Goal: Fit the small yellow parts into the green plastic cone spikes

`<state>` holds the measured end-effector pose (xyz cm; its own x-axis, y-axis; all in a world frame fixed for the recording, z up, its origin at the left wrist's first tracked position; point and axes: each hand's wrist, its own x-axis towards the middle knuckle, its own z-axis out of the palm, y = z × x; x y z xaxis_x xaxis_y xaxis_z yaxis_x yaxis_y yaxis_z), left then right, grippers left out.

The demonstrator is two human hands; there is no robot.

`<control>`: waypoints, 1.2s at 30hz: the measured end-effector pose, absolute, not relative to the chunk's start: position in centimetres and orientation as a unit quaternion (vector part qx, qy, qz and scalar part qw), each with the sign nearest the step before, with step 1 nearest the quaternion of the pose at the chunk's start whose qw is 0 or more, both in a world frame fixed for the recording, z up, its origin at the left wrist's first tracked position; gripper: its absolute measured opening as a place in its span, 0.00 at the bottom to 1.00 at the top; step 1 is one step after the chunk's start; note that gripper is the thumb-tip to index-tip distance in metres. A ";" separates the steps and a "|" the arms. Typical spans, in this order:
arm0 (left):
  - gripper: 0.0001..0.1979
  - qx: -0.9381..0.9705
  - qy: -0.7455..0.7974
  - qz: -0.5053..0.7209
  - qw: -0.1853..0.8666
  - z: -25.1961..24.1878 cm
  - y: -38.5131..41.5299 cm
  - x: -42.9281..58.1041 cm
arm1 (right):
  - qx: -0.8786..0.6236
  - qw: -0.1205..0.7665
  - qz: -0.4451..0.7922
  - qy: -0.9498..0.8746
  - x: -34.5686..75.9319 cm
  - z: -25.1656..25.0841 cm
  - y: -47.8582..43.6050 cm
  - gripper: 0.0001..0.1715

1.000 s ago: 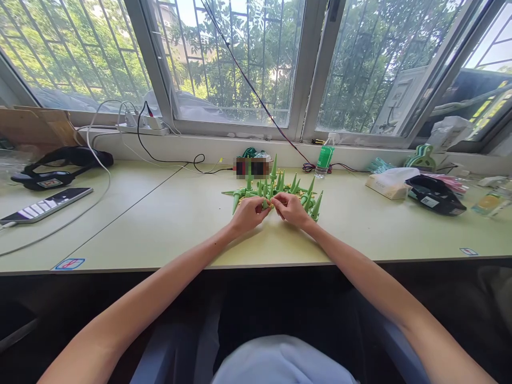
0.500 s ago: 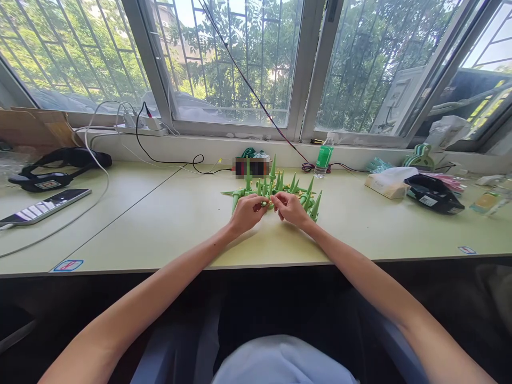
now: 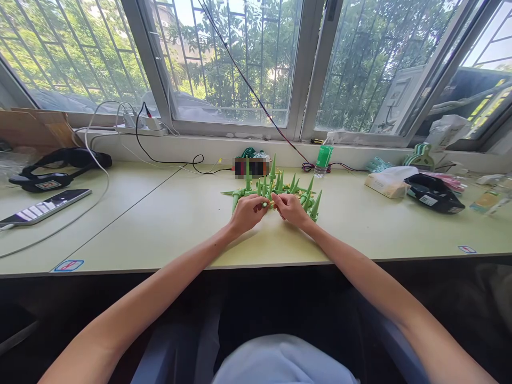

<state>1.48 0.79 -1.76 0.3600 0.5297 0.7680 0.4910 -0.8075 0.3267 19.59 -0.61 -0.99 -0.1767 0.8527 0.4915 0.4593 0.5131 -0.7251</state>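
Note:
Close together over the table, both my hands work at a small piece, low in front of a group of green plastic spikes (image 3: pixel 247 177). My left hand (image 3: pixel 247 212) is closed around a green plastic spike part (image 3: pixel 264 205), its round end showing by the fingertips. The fingers of my right hand (image 3: pixel 294 210) pinch a small yellow piece (image 3: pixel 272 205) against it; how the two parts join is hidden by the fingers. Several spikes stand upright behind, with small yellow pieces among them. Others lie beside my left hand and right wrist.
A green-labelled bottle (image 3: pixel 324 156) stands at the back, near a dark, blurred-out box (image 3: pixel 251 167). Tissues (image 3: pixel 387 184) and a black strapped device (image 3: pixel 434 194) lie right. To the left are a phone (image 3: pixel 46 207), a black headset (image 3: pixel 60 168) and cables. The table's front edge (image 3: pixel 160 271) is near.
My right fingers have shifted slightly and the yellow piece shows more between the hands. The part in my left hand has turned a little. The standing spikes have not moved.

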 end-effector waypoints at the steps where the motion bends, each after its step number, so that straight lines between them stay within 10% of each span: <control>1: 0.08 0.823 0.311 0.475 0.021 -1.8 0.8 1.5 | -0.445 0.463 0.211 -0.737 19.6 -1.0 -0.6 0.36; 36: 0.16 0.842 0.278 0.462 0.028 -1.6 0.5 1.2 | -0.439 0.449 0.216 -0.748 19.4 -1.0 -0.9 0.39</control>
<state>1.16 0.45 -1.58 0.4192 0.4933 0.7622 0.4415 -0.8443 0.3037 19.37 -0.92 -0.95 -0.2115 0.8499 0.4826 0.4624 0.5220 -0.7167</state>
